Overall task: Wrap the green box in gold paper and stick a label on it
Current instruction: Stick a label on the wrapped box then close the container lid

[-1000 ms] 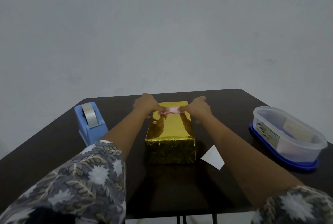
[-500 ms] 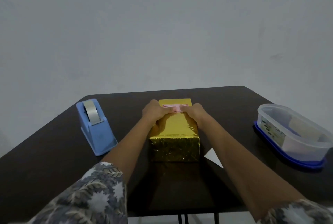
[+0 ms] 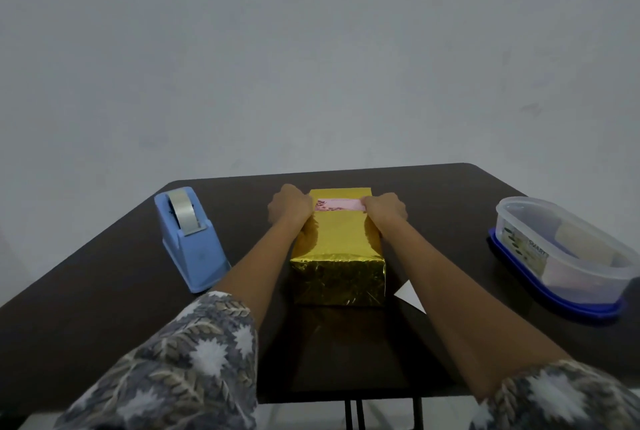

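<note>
The box, fully wrapped in gold paper (image 3: 337, 242), lies lengthwise in the middle of the dark table (image 3: 104, 291). A pink label (image 3: 339, 205) lies across its top near the far end. My left hand (image 3: 290, 208) is at the label's left end and my right hand (image 3: 384, 208) at its right end. On both hands the fingers are curled, and the thumbs press the label's ends onto the paper at the box's upper edges. No green shows anywhere on the box.
A blue tape dispenser (image 3: 188, 239) stands to the left of the box. A white paper scrap (image 3: 410, 294) lies by the box's near right corner. A clear plastic tub on a blue lid (image 3: 561, 256) sits at the right edge.
Half a second ago my hands were close together over the label's middle; they have since slid apart to its two ends, uncovering the pink strip.
</note>
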A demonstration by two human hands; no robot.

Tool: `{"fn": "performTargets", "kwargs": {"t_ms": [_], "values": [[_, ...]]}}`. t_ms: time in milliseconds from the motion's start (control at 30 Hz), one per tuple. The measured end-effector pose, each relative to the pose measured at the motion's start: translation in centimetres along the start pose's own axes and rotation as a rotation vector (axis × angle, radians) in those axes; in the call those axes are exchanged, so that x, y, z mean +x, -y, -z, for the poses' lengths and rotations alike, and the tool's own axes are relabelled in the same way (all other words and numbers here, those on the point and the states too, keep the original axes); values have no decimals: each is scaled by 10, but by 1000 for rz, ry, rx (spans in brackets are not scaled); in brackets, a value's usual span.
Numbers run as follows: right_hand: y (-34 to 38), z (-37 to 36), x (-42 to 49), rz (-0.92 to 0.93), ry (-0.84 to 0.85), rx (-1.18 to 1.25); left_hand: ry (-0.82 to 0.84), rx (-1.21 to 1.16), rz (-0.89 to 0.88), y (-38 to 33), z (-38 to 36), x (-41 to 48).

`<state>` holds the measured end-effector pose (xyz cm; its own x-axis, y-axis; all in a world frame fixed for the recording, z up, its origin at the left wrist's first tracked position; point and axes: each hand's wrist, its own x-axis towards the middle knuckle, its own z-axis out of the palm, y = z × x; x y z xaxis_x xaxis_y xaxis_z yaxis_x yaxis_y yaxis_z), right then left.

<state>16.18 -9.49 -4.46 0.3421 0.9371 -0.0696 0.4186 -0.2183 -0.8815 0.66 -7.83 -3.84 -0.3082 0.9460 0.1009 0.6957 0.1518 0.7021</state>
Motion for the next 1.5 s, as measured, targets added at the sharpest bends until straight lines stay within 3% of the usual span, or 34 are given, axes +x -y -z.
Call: {"fn": "performTargets", "kwargs": {"t_ms": [100, 167, 267, 333, 400, 467, 500, 567, 633, 733, 867, 933, 1067, 1133, 1267, 1433, 1500], "values": [[-1, 0, -4, -28, 58, 100, 113, -131, 34, -3, -2, -2], [-1, 0, -6, -39, 164, 118, 188, -48, -6, -3, -3, -9], [7, 13, -19, -2, 303, 159, 124, 44, -81, -7, 6, -18], [8, 44, -29, 164, 186, 110, -11, 27, -230, -27, 17, -27], [-2, 92, -45, 296, -113, -12, -81, -58, -386, -53, 28, -41], [-38, 156, -57, 219, -460, -137, -8, -150, -497, -86, 16, -63], [-59, 182, -54, 101, -549, -159, 37, -166, -522, -99, 6, -72], [-97, 220, -51, -130, -472, -66, 136, -130, -571, -127, -27, -92], [-117, 228, -43, -192, -295, 114, 280, -59, -590, -142, -66, -104], [-124, 226, -41, -201, -266, 198, 432, -55, -460, -152, -126, -118], [-127, 235, -29, -209, -285, 318, 432, -288, -111, -152, -180, -123], [-128, 250, -25, -191, -311, 320, 409, -172, -140, -158, -190, -120], [-136, 288, -18, -173, -366, 280, 544, 341, -328, -181, -206, -127], [-147, 297, -15, -174, -382, 276, 529, 449, -366, -189, -210, -131], [-161, 298, -21, -209, -402, 249, 505, 383, -330, -193, -210, -119], [-160, 299, -24, -223, -379, 240, 671, 52, -7, -203, -165, -75], [-160, 298, -25, -225, -362, 239, 696, 15, 21, -207, -146, -72]]}}
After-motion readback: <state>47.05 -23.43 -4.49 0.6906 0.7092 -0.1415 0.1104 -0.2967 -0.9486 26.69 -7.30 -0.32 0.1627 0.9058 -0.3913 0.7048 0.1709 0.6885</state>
